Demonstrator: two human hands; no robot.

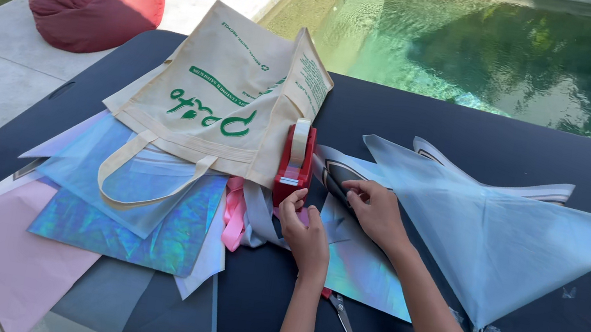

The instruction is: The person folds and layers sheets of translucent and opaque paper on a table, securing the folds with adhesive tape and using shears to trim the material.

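Tape dispenser (294, 164), red, stands just beyond the left hand (305, 232), touching its fingertips at the base. Its long axis runs away from the person, tape roll upright on top. Left hand half curled, thumb and forefinger pinched at the dispenser's near end; whether tape is held, cannot tell. Right hand (377, 212) lies just right of the dispenser, fingers bent and pressing down on a pale folded sheet (490, 236) that spreads off to the right. Scissors (342, 317) lie on the dark surface (475, 131) under the left forearm, tips pointing toward the person. Cream tote bag (219, 99) lies left of the dispenser, over iridescent sheets (144, 221). Pink ribbon (233, 215) just left of the left hand.
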